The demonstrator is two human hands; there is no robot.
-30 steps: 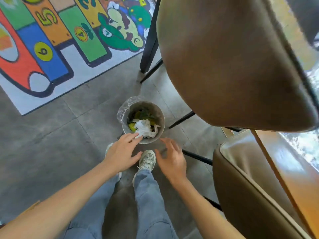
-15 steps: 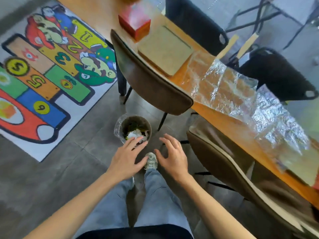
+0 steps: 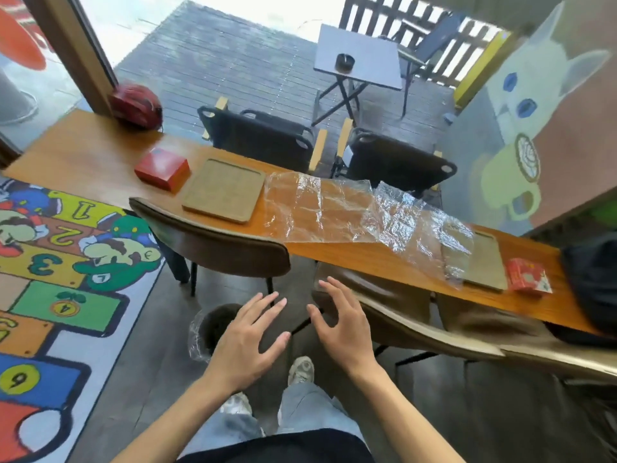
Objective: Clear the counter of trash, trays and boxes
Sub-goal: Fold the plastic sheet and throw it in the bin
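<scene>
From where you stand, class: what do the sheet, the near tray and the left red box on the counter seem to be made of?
Sheet: thin clear plastic film, likely; glossy, crinkled, the wood shows through it.
Tray: matte tan, with a raised rim and grainy face; perhaps pressed fibre, cork or wood, hard to tell.
Red box: looks like cardboard with a smooth red finish and sharp folded edges.
Counter: wood, or a wood-look surface, orange-brown with a slight sheen.

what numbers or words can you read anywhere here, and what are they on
"1" on the yellow panel of the hopscotch rug
"2" on the orange panel
"3" on the yellow panel below it
"4" in the circle on the green panel
"6" in the yellow circle on the blue panel
The print on the red and white box on the counter is too blurred to read.
</scene>
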